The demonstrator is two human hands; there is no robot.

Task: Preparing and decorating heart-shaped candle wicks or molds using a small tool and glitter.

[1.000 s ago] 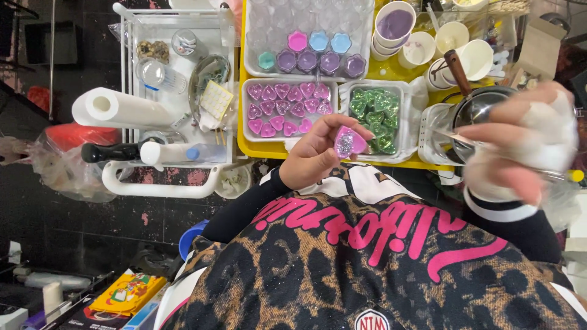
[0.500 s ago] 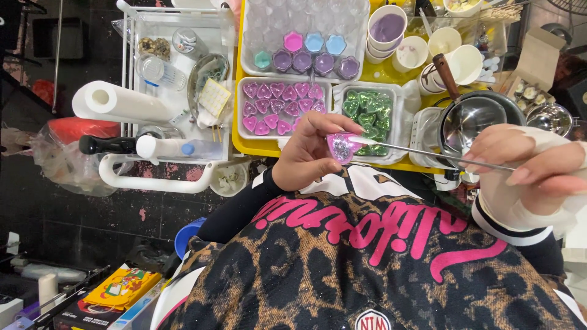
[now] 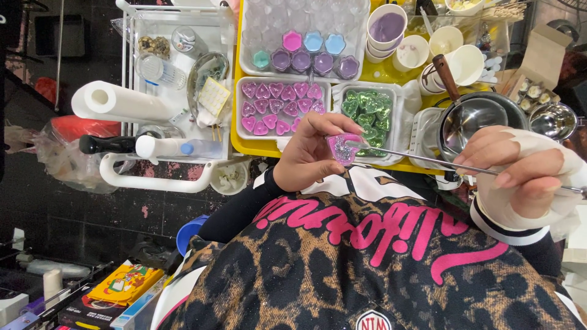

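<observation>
The left hand (image 3: 312, 156) pinches a small pink heart-shaped mould cup (image 3: 342, 148) between thumb and fingertips, holding it just in front of the yellow tray (image 3: 237, 116). The right hand (image 3: 520, 174), wrapped in a whitish covering, has its grip pressed together around a thin metal rod (image 3: 428, 161), whose tip touches the rim of the pink cup. On the yellow tray, behind the cup, sits a white container of pink hearts (image 3: 278, 110), with a white container of green hearts (image 3: 367, 113) beside it to the right. Further back on the tray is a clear mould sheet (image 3: 306, 52) with purple, blue and pink flower shapes. At the tray's right edge stands a steel pot (image 3: 477, 116) with a brown handle. Left of the tray lies a paper towel roll (image 3: 119, 102).
</observation>
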